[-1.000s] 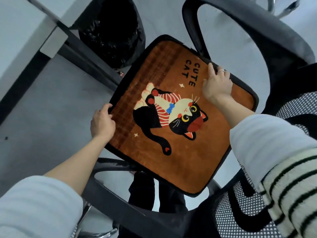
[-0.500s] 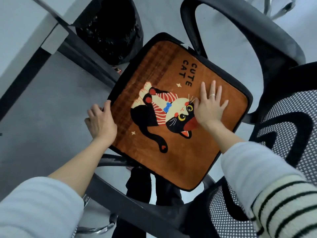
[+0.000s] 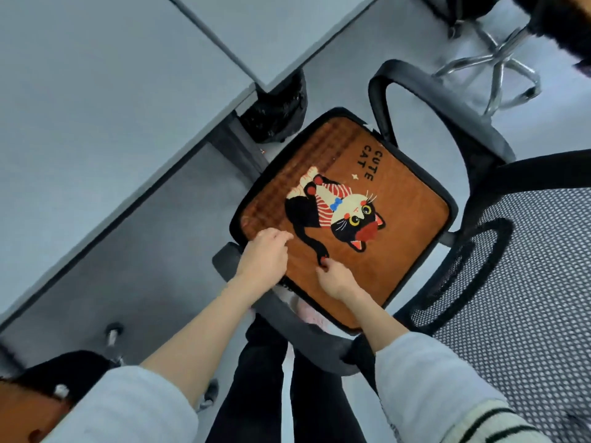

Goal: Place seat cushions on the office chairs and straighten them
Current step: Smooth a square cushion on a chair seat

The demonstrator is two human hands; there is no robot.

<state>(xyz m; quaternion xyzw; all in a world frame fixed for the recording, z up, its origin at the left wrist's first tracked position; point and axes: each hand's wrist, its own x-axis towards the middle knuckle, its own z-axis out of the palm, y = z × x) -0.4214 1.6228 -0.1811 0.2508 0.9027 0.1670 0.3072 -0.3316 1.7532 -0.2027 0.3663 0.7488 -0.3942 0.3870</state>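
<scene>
Fingers (image 3: 281, 236) of the left hand (image 3: 263, 259) were bent a little and lay on the near left edge of the seat cushion (image 3: 399, 225), low in the middle of the frame. They seemed to press it more than grab it; I could not tell if they pinched the black trim. That spot made sense for nudging a corner into line. Just to the right, the right hand (image 3: 335, 278) had its fingers curled in at the cat's tail, and I could not tell if they held any cloth. Both hands were at the near edge, likely because that side needed a last tug. The cushion lay flat on the office chair (image 3: 527, 282), between the two armrests, so it looked nearly straight. A tabletop (image 3: 96, 91) filled the upper left. Another chair's metal base (image 3: 492, 55) showed at the upper right.
</scene>
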